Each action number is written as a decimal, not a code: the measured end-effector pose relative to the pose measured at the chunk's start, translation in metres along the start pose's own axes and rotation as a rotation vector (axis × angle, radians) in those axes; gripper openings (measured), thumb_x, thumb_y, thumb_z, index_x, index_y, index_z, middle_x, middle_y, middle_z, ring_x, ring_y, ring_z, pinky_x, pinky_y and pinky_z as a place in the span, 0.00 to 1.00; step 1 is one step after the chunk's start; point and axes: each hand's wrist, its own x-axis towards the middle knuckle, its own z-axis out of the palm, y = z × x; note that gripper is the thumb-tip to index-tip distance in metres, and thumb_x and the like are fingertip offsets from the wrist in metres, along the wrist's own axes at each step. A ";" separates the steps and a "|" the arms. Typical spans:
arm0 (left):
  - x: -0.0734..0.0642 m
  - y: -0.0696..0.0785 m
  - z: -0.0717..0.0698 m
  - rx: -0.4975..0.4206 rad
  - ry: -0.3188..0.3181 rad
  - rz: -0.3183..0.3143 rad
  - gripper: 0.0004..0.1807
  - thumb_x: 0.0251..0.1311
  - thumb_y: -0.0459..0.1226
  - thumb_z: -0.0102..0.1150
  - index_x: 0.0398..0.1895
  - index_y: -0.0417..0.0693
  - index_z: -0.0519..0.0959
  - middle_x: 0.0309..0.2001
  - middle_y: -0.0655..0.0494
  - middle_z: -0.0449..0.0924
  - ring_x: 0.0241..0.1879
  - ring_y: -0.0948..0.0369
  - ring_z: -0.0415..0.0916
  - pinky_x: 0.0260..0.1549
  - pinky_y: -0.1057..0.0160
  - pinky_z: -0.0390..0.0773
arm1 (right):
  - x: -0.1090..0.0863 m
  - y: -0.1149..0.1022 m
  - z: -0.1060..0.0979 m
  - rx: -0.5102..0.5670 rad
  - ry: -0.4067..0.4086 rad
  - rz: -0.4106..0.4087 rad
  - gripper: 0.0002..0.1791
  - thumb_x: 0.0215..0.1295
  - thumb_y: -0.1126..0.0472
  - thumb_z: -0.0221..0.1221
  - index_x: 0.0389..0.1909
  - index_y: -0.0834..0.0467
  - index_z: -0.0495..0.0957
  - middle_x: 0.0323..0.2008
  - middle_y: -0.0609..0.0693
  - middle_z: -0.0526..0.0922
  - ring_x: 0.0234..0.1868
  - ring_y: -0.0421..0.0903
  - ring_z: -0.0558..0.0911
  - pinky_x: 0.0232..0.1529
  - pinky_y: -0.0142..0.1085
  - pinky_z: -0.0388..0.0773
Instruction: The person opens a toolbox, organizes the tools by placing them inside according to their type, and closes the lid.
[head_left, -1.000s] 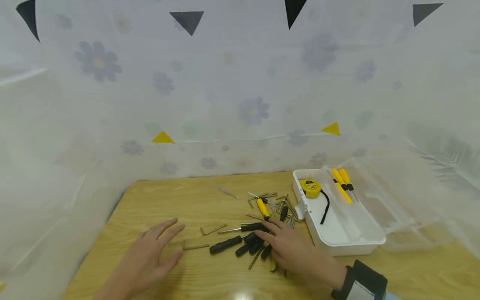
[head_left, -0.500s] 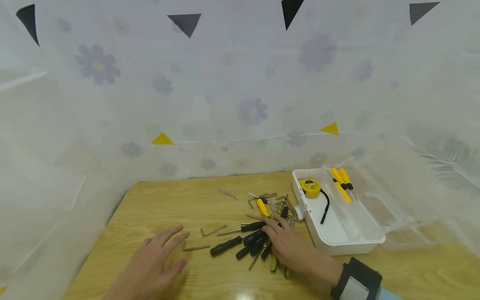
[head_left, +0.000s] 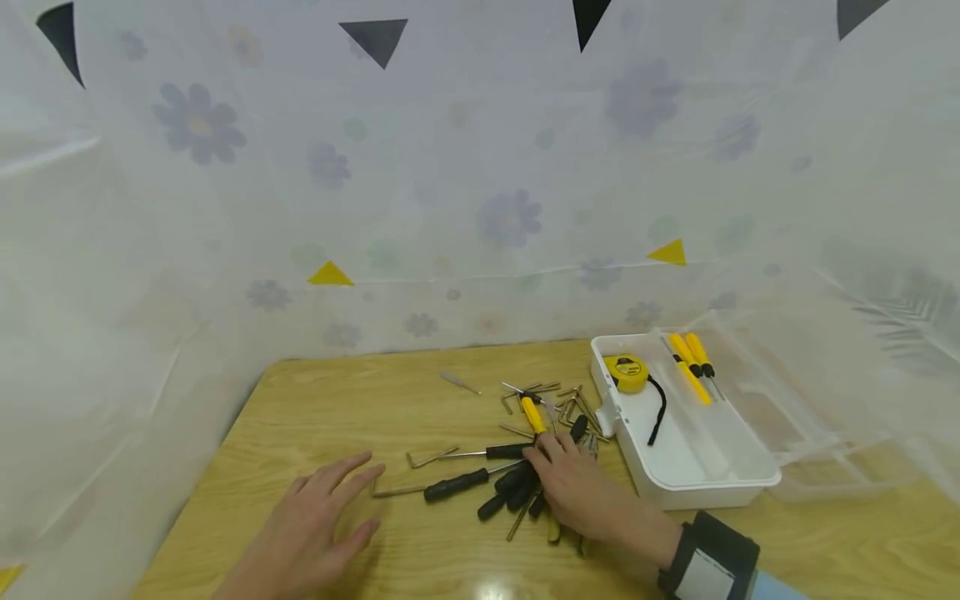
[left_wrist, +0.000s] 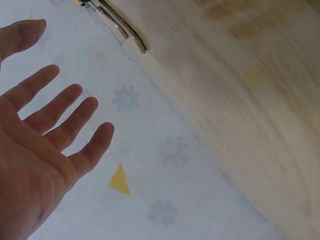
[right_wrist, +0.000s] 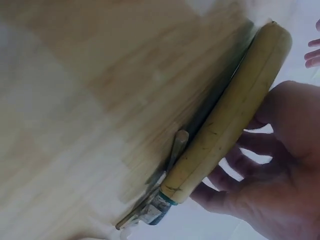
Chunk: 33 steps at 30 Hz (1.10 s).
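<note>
My right hand (head_left: 577,483) is bent down into a heap of tools, fingertips among the handles. Beside it lie a black-handled screwdriver (head_left: 507,452), another black screwdriver (head_left: 456,485) and a small yellow-handled screwdriver (head_left: 532,414). In the right wrist view, a thick yellow tool handle (right_wrist: 230,115) crosses in front of the right fingers and hides their tips; whether they grip anything cannot be told. My left hand (head_left: 311,521) hovers left of the heap, fingers spread, holding nothing. A hex key (head_left: 397,492) lies nearest to it; another hex key (head_left: 433,457) lies just behind.
At the right stands a white toolbox (head_left: 705,467) with its clear lid (head_left: 817,417) folded open. Inside are a yellow tape measure (head_left: 627,372) and several yellow screwdrivers (head_left: 693,367). More hex keys (head_left: 581,406) lie behind the heap. A thin screwdriver (head_left: 459,382) lies at the back.
The right fingers have sunk a little further into the heap. Two black screwdrivers have shifted slightly away from me, one tip now meeting a hex key. The left hand has drifted slightly right.
</note>
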 end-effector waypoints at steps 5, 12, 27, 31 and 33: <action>-0.001 0.000 0.001 -0.002 0.007 -0.002 0.34 0.46 0.48 0.70 0.60 0.58 0.73 0.58 0.56 0.75 0.53 0.57 0.75 0.38 0.49 0.78 | -0.001 0.000 -0.001 0.040 0.015 0.039 0.15 0.63 0.66 0.55 0.51 0.57 0.73 0.50 0.54 0.70 0.53 0.55 0.71 0.40 0.50 0.77; 0.000 0.001 0.001 -0.008 0.002 -0.002 0.33 0.48 0.48 0.69 0.61 0.59 0.73 0.60 0.59 0.73 0.55 0.58 0.74 0.38 0.49 0.78 | -0.001 0.002 -0.005 0.060 -0.043 0.019 0.18 0.65 0.66 0.53 0.56 0.55 0.70 0.51 0.49 0.73 0.55 0.50 0.74 0.43 0.50 0.77; -0.002 0.004 0.004 -0.010 0.028 0.017 0.34 0.46 0.48 0.69 0.61 0.56 0.73 0.58 0.55 0.75 0.54 0.57 0.75 0.39 0.49 0.77 | 0.000 -0.005 -0.008 -0.010 -0.028 0.009 0.09 0.64 0.62 0.56 0.44 0.49 0.71 0.42 0.45 0.78 0.47 0.50 0.74 0.39 0.48 0.71; -0.002 0.003 0.002 -0.017 0.019 0.012 0.34 0.47 0.48 0.69 0.61 0.57 0.73 0.59 0.56 0.75 0.54 0.57 0.75 0.39 0.49 0.77 | -0.002 -0.003 -0.009 0.020 0.008 -0.017 0.10 0.63 0.59 0.59 0.43 0.47 0.71 0.41 0.43 0.81 0.46 0.48 0.75 0.42 0.48 0.70; -0.002 0.003 0.002 -0.015 0.021 0.015 0.34 0.46 0.48 0.69 0.61 0.56 0.74 0.59 0.56 0.75 0.54 0.57 0.75 0.39 0.49 0.77 | -0.002 -0.001 -0.009 0.045 0.048 -0.041 0.11 0.61 0.57 0.61 0.43 0.46 0.73 0.41 0.41 0.80 0.47 0.47 0.76 0.44 0.47 0.69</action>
